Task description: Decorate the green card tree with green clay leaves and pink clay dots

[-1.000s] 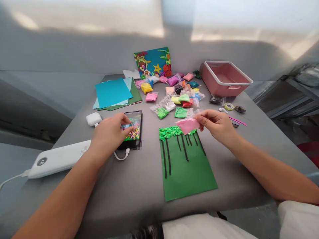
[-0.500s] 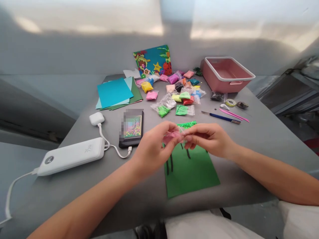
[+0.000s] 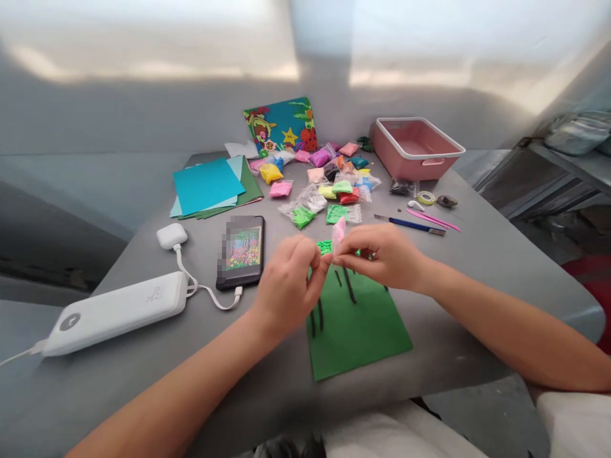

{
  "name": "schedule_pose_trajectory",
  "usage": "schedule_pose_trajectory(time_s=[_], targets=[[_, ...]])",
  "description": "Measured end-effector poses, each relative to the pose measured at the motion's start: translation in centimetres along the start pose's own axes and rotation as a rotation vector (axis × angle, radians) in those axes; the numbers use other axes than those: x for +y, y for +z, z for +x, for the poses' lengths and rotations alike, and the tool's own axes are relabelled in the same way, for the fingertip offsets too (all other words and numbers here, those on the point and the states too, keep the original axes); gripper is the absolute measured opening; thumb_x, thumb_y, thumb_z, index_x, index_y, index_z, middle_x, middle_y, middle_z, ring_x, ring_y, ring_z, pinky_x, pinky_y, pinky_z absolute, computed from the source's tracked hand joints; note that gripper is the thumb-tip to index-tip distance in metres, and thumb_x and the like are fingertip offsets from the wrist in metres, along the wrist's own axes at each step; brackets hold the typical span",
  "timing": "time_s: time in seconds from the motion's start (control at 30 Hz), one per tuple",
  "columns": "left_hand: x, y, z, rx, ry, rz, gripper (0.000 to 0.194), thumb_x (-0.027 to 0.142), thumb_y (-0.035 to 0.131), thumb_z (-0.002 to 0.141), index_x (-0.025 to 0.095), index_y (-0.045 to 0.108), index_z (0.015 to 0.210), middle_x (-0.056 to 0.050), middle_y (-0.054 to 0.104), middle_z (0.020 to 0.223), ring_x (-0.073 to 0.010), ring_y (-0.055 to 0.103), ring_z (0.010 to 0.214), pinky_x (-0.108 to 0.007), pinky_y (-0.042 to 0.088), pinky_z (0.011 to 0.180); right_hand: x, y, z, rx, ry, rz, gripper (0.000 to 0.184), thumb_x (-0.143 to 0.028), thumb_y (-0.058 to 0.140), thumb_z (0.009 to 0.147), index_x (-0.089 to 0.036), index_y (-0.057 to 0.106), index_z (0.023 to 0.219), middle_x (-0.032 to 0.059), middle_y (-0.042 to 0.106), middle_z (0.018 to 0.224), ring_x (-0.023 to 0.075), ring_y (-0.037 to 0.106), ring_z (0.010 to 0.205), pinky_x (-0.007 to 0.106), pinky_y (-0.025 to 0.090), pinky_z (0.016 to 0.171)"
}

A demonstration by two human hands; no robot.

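A small clear packet of pink clay [image 3: 338, 233] is pinched between my two hands, above the green sheet. My left hand [image 3: 292, 280] is closed, with thumb and forefinger at the packet's lower edge. My right hand [image 3: 382, 254] grips the same packet from the right, fingertips almost touching those of the left. Beneath them lies the green sheet [image 3: 360, 337], with black strips running down it and bright green clay bits [image 3: 324, 247] along its top, partly hidden by my hands. A phone [image 3: 241, 251] showing a colourful flower picture lies left of the sheet.
Several clay packets [image 3: 302, 217] lie behind the sheet. A pink basket [image 3: 414, 156] stands at the back right, near a blue-handled craft knife [image 3: 413, 224] and pink tools [image 3: 432, 219]. On the left are coloured sheets [image 3: 207, 184] and a white power bank [image 3: 119, 312] with cables.
My left hand has left the phone and come over to the right hand, taking hold of the pink clay packet too. The packet has since tipped from lying sideways to upright.
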State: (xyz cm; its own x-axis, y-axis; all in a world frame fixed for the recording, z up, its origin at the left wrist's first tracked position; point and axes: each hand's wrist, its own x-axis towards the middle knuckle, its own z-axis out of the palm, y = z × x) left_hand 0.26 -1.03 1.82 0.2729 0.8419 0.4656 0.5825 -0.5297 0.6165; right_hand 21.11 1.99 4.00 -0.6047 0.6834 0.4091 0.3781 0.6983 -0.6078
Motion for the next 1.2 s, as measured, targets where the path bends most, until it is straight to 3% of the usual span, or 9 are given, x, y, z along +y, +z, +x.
schedule_pose_trajectory(time_s=[0.1,0.2,0.33,0.47,0.6,0.7,0.83,1.03,1.2], targets=[[0.3,-0.2,-0.7,-0.093,-0.015,-0.123,0.015,0.021,0.043,0.098,0.025,0.04,0.083,0.0,0.054,0.079,-0.0167,0.053,0.073,-0.031,0.047,0.068,-1.3,0.9,0.2,0.028,-0.059,-0.064,0.023,-0.027,0.066,0.096,-0.018,0.064,0.075,-0.0014,0.061,0.068,0.0092,0.048,0.061,0.022,0.038,0.059],[0.4,-0.6,-1.2,-0.17,0.004,-0.218,0.007,0.018,0.04,0.092,0.024,0.044,0.091,-0.001,0.057,0.085,-0.0172,0.057,0.078,-0.031,0.052,0.072,-1.5,2.2,-0.4,0.099,-0.162,-0.155,0.024,-0.023,0.059,0.099,-0.019,0.059,0.076,-0.0003,0.059,0.072,0.0104,0.049,0.066,0.022,0.04,0.061],[0.2,-0.9,-1.6,-0.217,0.165,-0.097,0.011,0.027,0.048,0.097,0.023,0.045,0.087,0.0,0.054,0.078,-0.0167,0.051,0.07,-0.03,0.046,0.065,-1.2,3.4,-2.0,0.151,-0.33,-0.267,0.023,-0.025,0.047,0.105,-0.02,0.06,0.087,0.0041,0.064,0.078,0.0138,0.052,0.07,0.025,0.044,0.064],[0.1,-0.8,-1.6,-0.167,0.406,0.07,0.024,0.022,0.047,0.1,0.025,0.038,0.078,0.003,0.047,0.065,-0.0157,0.04,0.058,-0.031,0.031,0.053,-1.2,3.1,-2.7,0.116,-0.383,-0.231,0.019,-0.018,0.046,0.102,-0.02,0.056,0.086,0.0046,0.062,0.077,0.0147,0.05,0.069,0.026,0.045,0.063],[-0.1,-0.6,-1.4,-0.129,0.442,0.025,0.026,0.015,0.043,0.1,0.025,0.037,0.077,0.003,0.048,0.063,-0.015,0.04,0.056,-0.029,0.032,0.054,-1.3,2.4,-2.5,0.055,-0.343,-0.009,0.008,-0.012,0.053,0.098,-0.018,0.058,0.097,0.0055,0.061,0.081,0.0153,0.054,0.074,0.026,0.049,0.067],[0.1,-0.5,-1.6,-0.124,0.46,-0.006,0.026,0.015,0.041,0.1,0.025,0.037,0.077,0.003,0.049,0.062,-0.0146,0.04,0.055,-0.029,0.033,0.053,-1.7,2.1,-2.4,0.017,-0.295,0.094,0.009,-0.012,0.053,0.097,-0.019,0.056,0.093,0.0041,0.056,0.076,0.016,0.053,0.071,0.028,0.049,0.064],[0.8,-0.7,-1.9,-0.109,0.564,-0.05,0.028,0.013,0.042,0.096,0.025,0.037,0.072,0.003,0.046,0.056,-0.0158,0.036,0.052,-0.033,0.029,0.05,-2.5,2.2,-2.8,-0.028,-0.407,0.089,0.011,-0.014,0.047,0.094,-0.021,0.051,0.087,0.0046,0.052,0.072,0.0176,0.045,0.066,0.031,0.044,0.059],[1.9,-0.6,-2.0,-0.067,0.722,-0.272,0.036,0.005,0.044,0.092,0.025,0.035,0.063,0.004,0.038,0.052,-0.0145,0.028,0.05,-0.032,0.026,0.047,-2.8,3.6,-3.5,0.049,-0.583,0.193,0.014,-0.015,0.043,0.093,-0.021,0.048,0.081,0.0024,0.045,0.065,0.017,0.036,0.06,0.031,0.041,0.054],[1.7,-0.4,-2.0,-0.069,0.735,-0.274,0.033,0.002,0.046,0.087,0.023,0.039,0.063,0.003,0.042,0.053,-0.0139,0.031,0.051,-0.032,0.025,0.048,-2.6,3.6,-3.9,0.118,-0.498,0.233,0.009,-0.014,0.045,0.088,-0.021,0.045,0.082,0.0009,0.041,0.069,0.0158,0.041,0.062,0.028,0.044,0.052]])
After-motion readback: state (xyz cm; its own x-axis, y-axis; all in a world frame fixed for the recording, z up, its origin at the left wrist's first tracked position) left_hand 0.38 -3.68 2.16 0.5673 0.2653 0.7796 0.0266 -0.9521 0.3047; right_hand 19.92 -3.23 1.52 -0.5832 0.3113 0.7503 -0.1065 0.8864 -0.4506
